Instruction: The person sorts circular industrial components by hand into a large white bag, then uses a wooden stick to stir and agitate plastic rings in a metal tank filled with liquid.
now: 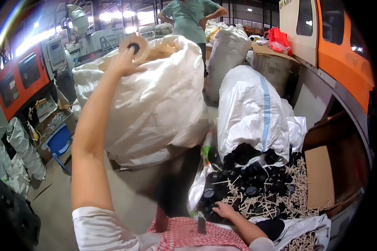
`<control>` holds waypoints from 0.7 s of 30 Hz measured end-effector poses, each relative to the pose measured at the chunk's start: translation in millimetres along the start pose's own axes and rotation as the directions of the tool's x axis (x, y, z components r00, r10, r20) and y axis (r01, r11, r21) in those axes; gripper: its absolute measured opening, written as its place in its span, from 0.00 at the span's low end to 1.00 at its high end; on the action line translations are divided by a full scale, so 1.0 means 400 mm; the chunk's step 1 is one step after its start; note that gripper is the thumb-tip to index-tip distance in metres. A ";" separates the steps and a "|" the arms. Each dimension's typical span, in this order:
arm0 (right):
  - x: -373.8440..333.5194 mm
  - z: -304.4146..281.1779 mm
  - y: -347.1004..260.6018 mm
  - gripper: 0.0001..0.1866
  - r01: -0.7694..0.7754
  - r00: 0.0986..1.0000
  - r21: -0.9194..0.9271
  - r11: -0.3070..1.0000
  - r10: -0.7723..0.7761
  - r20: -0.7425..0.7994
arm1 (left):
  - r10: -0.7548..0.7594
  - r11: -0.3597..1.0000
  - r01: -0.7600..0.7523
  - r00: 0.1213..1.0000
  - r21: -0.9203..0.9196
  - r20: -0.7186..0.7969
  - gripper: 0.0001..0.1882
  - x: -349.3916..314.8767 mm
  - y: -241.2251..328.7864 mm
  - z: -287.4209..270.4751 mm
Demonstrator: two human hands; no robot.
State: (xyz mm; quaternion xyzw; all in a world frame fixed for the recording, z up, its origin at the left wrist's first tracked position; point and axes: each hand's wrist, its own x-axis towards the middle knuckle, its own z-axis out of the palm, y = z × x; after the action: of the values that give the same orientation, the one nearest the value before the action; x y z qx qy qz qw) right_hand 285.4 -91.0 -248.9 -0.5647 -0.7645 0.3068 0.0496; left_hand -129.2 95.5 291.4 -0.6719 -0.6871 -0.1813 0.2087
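My left arm stretches far forward, and my left hand (129,62) is at the near rim of a large white woven sack (159,100). Its fingers grip a round tan disc with a dark centre (142,49). More tan pieces (165,50) show inside that sack. At the lower right, my right hand (225,210) reaches to the left edge of a heap of black round caps (252,191). Its fingers are apart and touch the dark parts; I see nothing gripped in them. Thin beige branching plastic sprues (295,184) lie mixed among the caps.
A tipped white sack with a blue stripe (249,113) spills onto the heap. An open cardboard box (320,178) stands right. A person in a green shirt (188,19) stands behind the large sack. Orange machines (343,46) flank the area; a blue chair (59,140) is left.
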 end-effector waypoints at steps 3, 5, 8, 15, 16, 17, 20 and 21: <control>-0.005 0.055 -0.053 0.27 -0.018 0.990 0.007 1.000 0.017 0.138 | -0.023 0.939 -0.015 0.994 0.343 0.107 0.40 -0.080 -0.080 0.127; -0.040 0.069 -0.087 0.25 0.017 0.977 -0.171 0.985 0.020 0.211 | -0.089 0.934 0.032 0.985 0.355 0.147 0.35 -0.084 -0.053 0.155; -0.068 0.122 -0.080 0.19 0.101 0.995 -0.237 0.966 -0.099 0.019 | -0.064 0.944 0.032 0.994 0.330 0.085 0.21 -0.120 -0.020 0.190; -0.046 0.170 -0.045 0.07 -0.147 0.914 0.117 0.982 0.180 -0.364 | 0.046 0.974 -0.009 0.986 0.228 -0.158 0.10 -0.339 0.016 0.299; -0.048 0.174 -0.035 0.07 -0.065 0.895 0.162 0.985 0.129 -0.427 | 0.039 0.977 -0.003 0.985 0.213 -0.166 0.09 -0.352 0.016 0.310; -0.052 0.178 -0.029 0.08 0.022 0.874 0.207 0.978 0.082 -0.478 | 0.029 0.979 0.005 0.986 0.205 -0.165 0.10 -0.370 0.016 0.316; -0.058 0.159 -0.053 0.06 0.028 0.897 0.177 0.984 0.053 -0.439 | -0.038 0.973 0.066 0.991 0.221 -0.125 0.10 -0.393 0.041 0.323; -0.055 0.145 -0.063 0.06 0.042 0.887 0.132 0.990 0.023 -0.461 | -0.054 0.972 0.077 0.993 0.221 -0.108 0.10 -0.391 0.048 0.320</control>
State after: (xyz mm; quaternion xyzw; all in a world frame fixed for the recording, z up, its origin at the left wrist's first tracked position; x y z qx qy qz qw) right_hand 247.8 -139.0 -276.3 -0.6129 -0.7104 0.2158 0.2704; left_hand -114.0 31.6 99.3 -0.6108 -0.7135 -0.1430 0.3121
